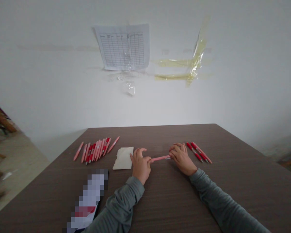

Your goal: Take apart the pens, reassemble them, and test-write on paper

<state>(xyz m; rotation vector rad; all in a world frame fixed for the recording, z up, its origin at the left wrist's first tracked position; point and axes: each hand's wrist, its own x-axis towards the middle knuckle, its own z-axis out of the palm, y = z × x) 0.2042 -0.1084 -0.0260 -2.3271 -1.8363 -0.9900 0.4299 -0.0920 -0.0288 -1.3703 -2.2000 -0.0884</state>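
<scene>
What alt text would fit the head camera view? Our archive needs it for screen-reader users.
Two hands hold one pink pen between them over a dark wooden table: the left hand at one end, the right hand at the other. A row of pink and red pens and a paper scrap lie left, a few red pens right.

A slim pink pen (160,158) is held level just above the tabletop (232,181), roughly midway between its left and right edges, nearer the far edge; whether it is capped cannot be made out.
</scene>
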